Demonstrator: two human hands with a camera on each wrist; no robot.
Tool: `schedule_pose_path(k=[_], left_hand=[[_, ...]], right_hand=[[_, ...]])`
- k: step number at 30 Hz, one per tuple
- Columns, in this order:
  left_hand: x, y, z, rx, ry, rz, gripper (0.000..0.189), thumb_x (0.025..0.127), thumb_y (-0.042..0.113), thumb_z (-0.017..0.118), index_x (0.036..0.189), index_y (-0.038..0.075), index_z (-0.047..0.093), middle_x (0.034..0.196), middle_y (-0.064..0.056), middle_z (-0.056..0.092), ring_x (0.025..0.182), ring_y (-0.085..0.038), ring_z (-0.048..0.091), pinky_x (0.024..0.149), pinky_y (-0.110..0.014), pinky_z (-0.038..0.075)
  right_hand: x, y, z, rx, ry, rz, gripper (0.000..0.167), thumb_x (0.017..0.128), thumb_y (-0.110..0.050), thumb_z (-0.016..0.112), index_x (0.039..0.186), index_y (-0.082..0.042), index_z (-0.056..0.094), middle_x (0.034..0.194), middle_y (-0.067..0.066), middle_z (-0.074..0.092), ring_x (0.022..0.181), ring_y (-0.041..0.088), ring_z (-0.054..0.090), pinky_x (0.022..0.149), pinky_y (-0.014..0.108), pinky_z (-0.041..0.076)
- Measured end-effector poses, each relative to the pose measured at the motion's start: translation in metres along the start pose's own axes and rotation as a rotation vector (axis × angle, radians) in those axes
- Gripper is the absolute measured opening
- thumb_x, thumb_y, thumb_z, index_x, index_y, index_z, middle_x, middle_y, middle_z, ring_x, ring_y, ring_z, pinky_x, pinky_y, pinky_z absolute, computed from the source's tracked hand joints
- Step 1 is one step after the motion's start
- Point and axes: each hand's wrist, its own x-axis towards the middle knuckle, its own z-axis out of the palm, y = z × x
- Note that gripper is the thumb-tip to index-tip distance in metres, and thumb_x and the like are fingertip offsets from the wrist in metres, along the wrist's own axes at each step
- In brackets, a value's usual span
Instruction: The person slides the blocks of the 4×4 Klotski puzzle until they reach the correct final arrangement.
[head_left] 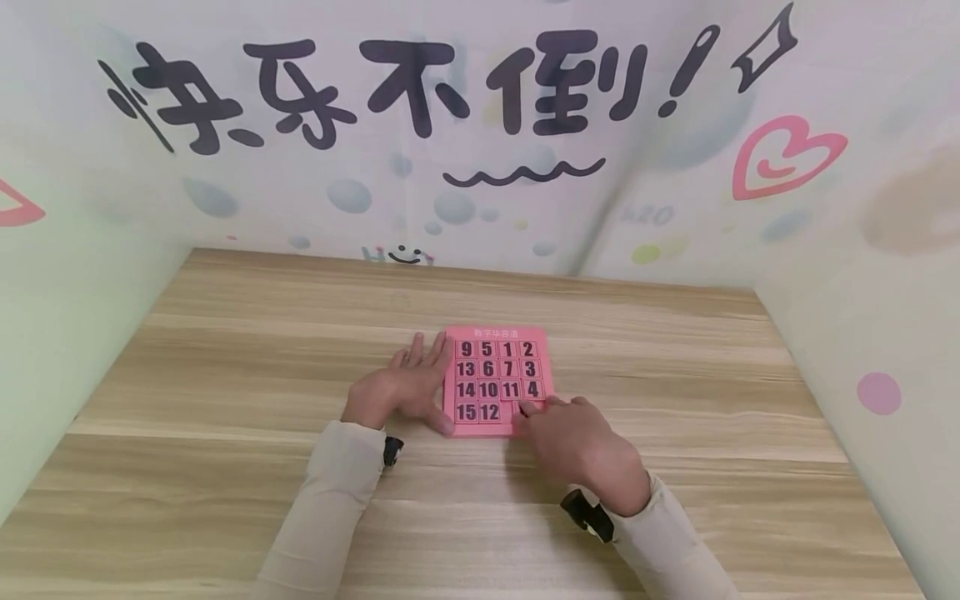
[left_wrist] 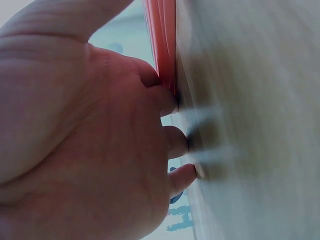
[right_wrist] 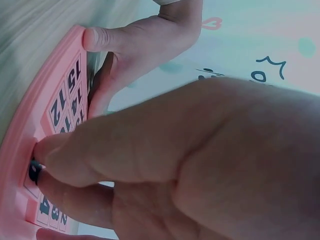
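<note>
A pink sliding number puzzle (head_left: 480,431) lies flat on the table, its rows of black-numbered tiles facing up. My left hand (head_left: 408,387) rests along its left side, fingers spread and the thumb touching the lower left corner. In the left wrist view the fingertips (left_wrist: 176,142) touch the tabletop beside the pink edge. At the bottom row, my right hand (head_left: 577,442) has thumb and index finger together on a number tile (right_wrist: 33,172), whose digit is mostly covered. A gap shows between this tile and the 12 tile (head_left: 489,412).
The wood-grain table (head_left: 225,350) extends around the puzzle. Behind it hangs a white printed backdrop (head_left: 285,192) with large black characters, and pale panels close off both sides. Each wrist wears a black device (head_left: 588,515) next to a light sleeve.
</note>
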Motion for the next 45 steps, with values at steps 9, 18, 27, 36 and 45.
schedule_pose_path(k=[9,18,27,36,45], left_hand=[[0.001,-0.001,0.0,-0.01,0.003,-0.003,0.128,0.075,0.038,0.084,0.159,0.008,-0.008,0.165,-0.009,-0.017,0.149,-0.034,-0.023,0.123,-0.05,-0.008],[0.0,-0.001,0.001,-0.023,0.004,0.008,0.129,0.074,0.038,0.085,0.158,0.008,-0.008,0.165,-0.008,-0.018,0.149,-0.034,-0.024,0.123,-0.051,-0.008],[0.001,-0.001,0.002,-0.027,0.002,0.008,0.13,0.074,0.039,0.085,0.158,0.008,-0.009,0.164,-0.008,-0.018,0.149,-0.034,-0.024,0.123,-0.05,-0.009],[0.001,-0.003,0.001,-0.01,0.007,0.013,0.128,0.075,0.039,0.084,0.158,0.007,-0.008,0.165,-0.009,-0.017,0.149,-0.035,-0.023,0.123,-0.052,-0.007],[-0.001,-0.002,0.001,-0.008,0.006,0.013,0.127,0.076,0.039,0.084,0.158,0.006,-0.007,0.165,-0.01,-0.016,0.149,-0.035,-0.022,0.123,-0.052,-0.006]], right_hand=[[-0.003,0.006,-0.001,0.047,0.034,0.011,0.039,0.098,-0.01,0.053,0.134,-0.017,0.062,0.12,0.009,0.07,0.095,0.025,0.067,0.086,0.049,0.052],[-0.006,0.012,0.0,0.132,0.058,0.022,0.028,0.101,-0.021,0.054,0.122,-0.005,0.063,0.057,0.003,0.048,0.058,0.017,0.045,0.067,0.046,0.05],[-0.004,0.011,0.0,0.173,0.14,-0.037,0.037,0.102,-0.017,0.053,0.138,-0.015,0.06,0.132,0.008,0.066,0.119,0.033,0.062,0.093,0.052,0.052],[0.004,-0.012,0.004,0.061,0.118,-0.169,0.048,0.102,-0.008,0.046,0.148,-0.022,0.049,0.157,-0.003,0.04,0.144,0.033,0.038,0.114,0.053,0.036],[0.007,-0.02,0.008,0.048,0.068,-0.153,0.047,0.104,-0.022,0.045,0.151,-0.019,0.044,0.159,-0.003,0.035,0.148,0.031,0.031,0.116,0.052,0.033]])
